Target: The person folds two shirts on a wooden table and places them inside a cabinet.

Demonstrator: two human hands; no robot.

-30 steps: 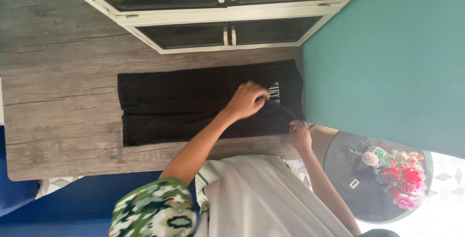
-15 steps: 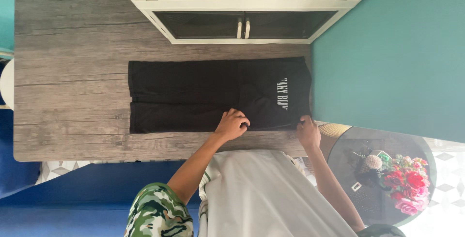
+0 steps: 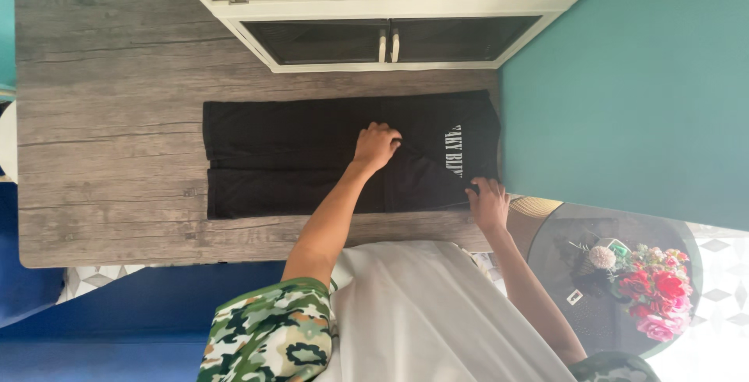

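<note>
A black garment (image 3: 273, 136) with white lettering lies flat and folded lengthwise on a grey wooden table (image 3: 109, 78). My left hand (image 3: 377, 146) rests on the middle of the garment, fingers curled into the cloth. At the garment's near right corner, beside the table's edge, my right hand (image 3: 488, 202) holds the fabric edge down. Camouflage sleeves and a white shirt fill the bottom of the view.
A cream cabinet with dark glass doors (image 3: 374, 7) stands along the table's far side. A teal wall (image 3: 624, 78) closes the right. A round glass table (image 3: 562, 234) with a bunch of red and pink flowers (image 3: 655, 288) sits at lower right.
My left hand has moved from the garment's near edge up to its middle. My right hand has stayed at the near right corner.
</note>
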